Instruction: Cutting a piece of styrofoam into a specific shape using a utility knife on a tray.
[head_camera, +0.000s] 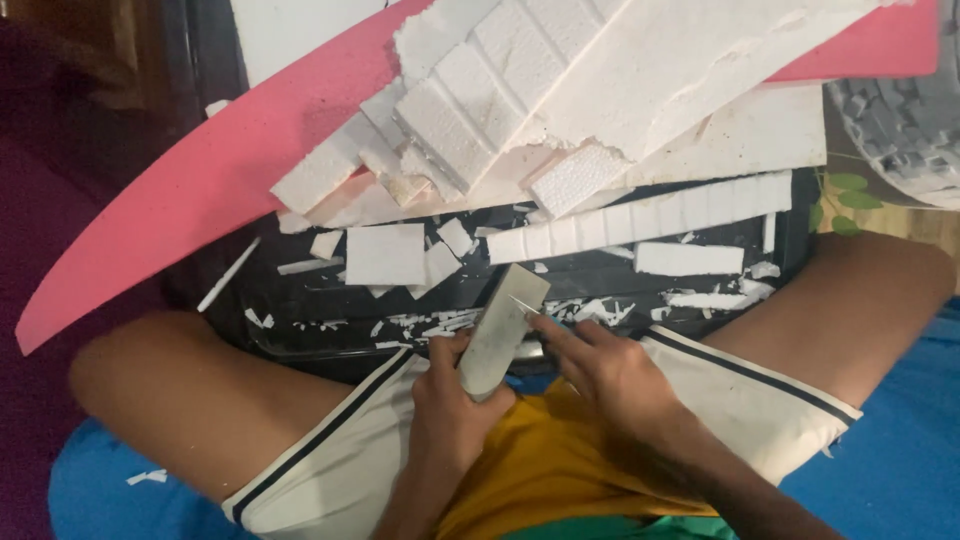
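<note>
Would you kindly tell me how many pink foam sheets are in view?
1. The pink foam sheet runs from the lower left up to the top right, under the pile of white foam pieces. More could be hidden beneath that pile.

Two hands: the left hand (450, 405) grips one grey block (500, 330), the right hand (600, 365) holds one thin blade (523, 304) against it. One pink foam sheet (200, 180) runs across the upper left of the frame. One black tray (300, 330) sits at centre. One long scored white foam strip (640, 218) lies at centre right. White foam slabs above and crumbs are too many to count
</note>
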